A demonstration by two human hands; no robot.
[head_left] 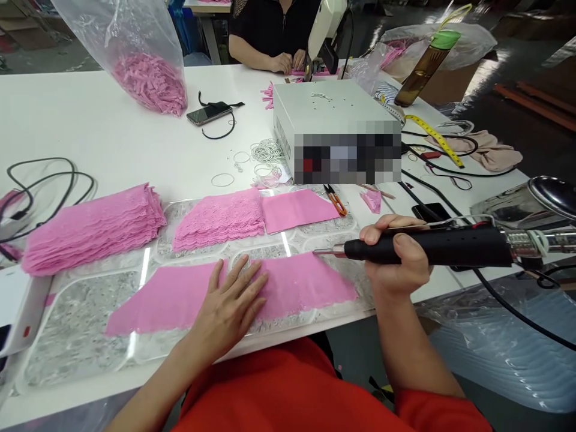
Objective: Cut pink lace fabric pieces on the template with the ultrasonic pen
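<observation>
My left hand (231, 300) lies flat with fingers spread, pressing on a pink fabric piece (297, 285) with slanted ends. This fabric stretches out on both sides of the hand, over a clear patterned mat (81, 324). My right hand (398, 258) is wrapped round a black-handled tool (468, 245) with a thin metal tip. The tip points left and is at the upper edge of the fabric; I cannot tell whether it touches. Behind the fabric are a stack of pink lace pieces (220, 219) and a smooth pink piece (299, 210). Orange-handled thread snips (335, 201) lie beside them.
A thick pink fabric stack (94, 225) sits at left. A grey metal box (333, 105) stands behind the mat, near rubber bands (267, 151) and a phone (209, 114). Cables, a yellow tape measure (434, 138) and a bottle (427, 69) are at right. A co-worker (270, 36) sits opposite.
</observation>
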